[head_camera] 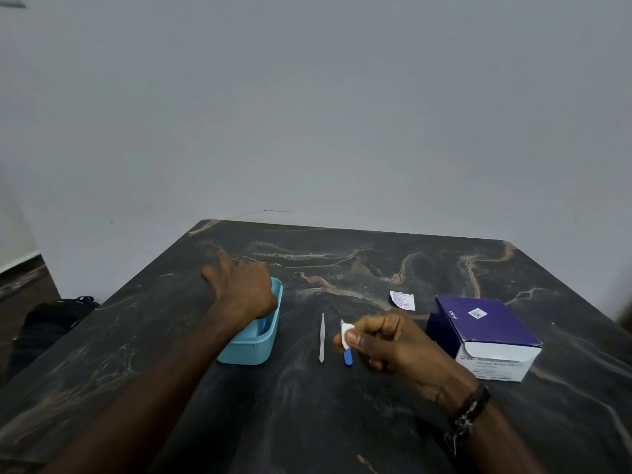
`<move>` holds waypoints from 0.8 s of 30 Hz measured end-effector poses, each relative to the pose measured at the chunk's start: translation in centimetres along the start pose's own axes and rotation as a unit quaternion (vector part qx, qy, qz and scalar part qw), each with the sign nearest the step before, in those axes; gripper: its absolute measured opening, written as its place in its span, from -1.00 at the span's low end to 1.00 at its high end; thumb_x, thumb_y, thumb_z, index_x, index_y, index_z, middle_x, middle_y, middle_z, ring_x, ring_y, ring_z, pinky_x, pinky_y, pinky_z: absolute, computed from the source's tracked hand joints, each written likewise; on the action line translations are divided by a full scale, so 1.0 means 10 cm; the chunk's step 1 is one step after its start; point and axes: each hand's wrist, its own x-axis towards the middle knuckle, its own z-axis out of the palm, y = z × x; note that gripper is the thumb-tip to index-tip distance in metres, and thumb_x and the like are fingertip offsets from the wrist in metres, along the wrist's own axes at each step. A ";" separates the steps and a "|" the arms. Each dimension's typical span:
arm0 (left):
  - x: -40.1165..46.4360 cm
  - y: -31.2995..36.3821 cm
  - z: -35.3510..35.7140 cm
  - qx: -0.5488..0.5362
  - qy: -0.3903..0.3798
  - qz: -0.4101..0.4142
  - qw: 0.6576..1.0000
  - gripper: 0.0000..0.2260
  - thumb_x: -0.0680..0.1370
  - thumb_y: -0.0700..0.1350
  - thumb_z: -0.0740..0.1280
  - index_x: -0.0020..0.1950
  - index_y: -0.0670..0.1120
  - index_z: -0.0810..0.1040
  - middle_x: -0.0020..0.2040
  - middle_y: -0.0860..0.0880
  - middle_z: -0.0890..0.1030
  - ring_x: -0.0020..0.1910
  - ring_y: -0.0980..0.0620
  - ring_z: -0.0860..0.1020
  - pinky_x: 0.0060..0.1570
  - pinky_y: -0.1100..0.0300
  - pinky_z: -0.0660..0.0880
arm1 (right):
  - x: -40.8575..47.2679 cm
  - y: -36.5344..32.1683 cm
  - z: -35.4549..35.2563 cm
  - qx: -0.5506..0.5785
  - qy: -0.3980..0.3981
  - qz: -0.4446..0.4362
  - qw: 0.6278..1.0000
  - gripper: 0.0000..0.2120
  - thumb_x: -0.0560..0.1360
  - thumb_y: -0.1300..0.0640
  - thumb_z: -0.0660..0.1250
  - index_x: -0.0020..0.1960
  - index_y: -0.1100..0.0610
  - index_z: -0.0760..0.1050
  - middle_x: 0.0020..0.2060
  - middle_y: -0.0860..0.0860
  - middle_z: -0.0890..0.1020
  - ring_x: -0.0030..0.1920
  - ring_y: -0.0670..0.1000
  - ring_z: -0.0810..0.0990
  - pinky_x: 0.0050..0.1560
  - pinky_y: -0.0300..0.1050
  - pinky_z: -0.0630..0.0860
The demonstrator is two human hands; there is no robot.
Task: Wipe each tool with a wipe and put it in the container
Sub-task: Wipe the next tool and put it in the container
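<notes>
A teal container (246, 350) stands left of centre on the dark marbled table (307, 422). My left hand (244, 289) is over it with fingers dipped inside; a blue tool (263, 326) shows in the container just below the hand, and whether the fingers grip it is hidden. My right hand (386, 340) pinches a small white wipe (345, 335) between thumb and fingers. Just under the wipe a blue-handled tool (347, 358) lies on the table. A slim silver tool (321, 338) lies to its left, apart from both hands.
A purple and white box of alcohol swabs (485, 336) sits to the right of my right hand. A torn white wrapper (402, 300) lies behind it. A black bag (51, 319) rests on the floor past the table's left edge. A grey wall stands behind.
</notes>
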 end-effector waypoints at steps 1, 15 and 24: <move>0.01 0.00 0.01 0.003 -0.004 0.002 1.000 -0.82 0.45 0.02 0.36 -0.05 -0.03 0.45 0.17 -0.06 0.57 0.44 -0.22 0.17 0.24 -0.17 0.26 | 0.00 -0.01 0.00 0.004 0.002 -0.001 1.000 -0.82 0.47 0.03 0.42 -0.13 0.13 0.70 -0.28 0.29 0.59 -0.46 -0.11 0.35 -0.42 -0.30 0.27; -0.25 0.05 -0.10 -0.009 0.120 0.007 0.993 -0.83 0.47 0.00 0.39 0.00 -0.05 0.60 0.40 -0.16 0.37 0.50 -0.29 0.00 0.28 -0.22 0.19 | 0.07 0.05 -0.03 0.089 0.188 -0.025 0.978 -0.78 0.39 0.04 0.38 -0.05 0.11 0.70 -0.45 0.02 0.45 -0.44 -0.11 0.32 -0.47 -0.31 0.30; -0.82 0.56 0.01 -0.218 0.310 0.216 0.900 -0.84 0.35 -0.28 0.51 -0.16 -0.13 0.59 -0.11 -0.08 0.56 -0.16 -0.05 0.56 -0.36 0.12 0.53 | 0.12 0.04 -0.01 0.154 0.265 -0.033 0.951 -0.87 0.47 0.27 0.37 0.01 0.20 0.61 -0.29 -0.01 0.71 -0.46 -0.19 0.51 -0.43 -0.36 0.41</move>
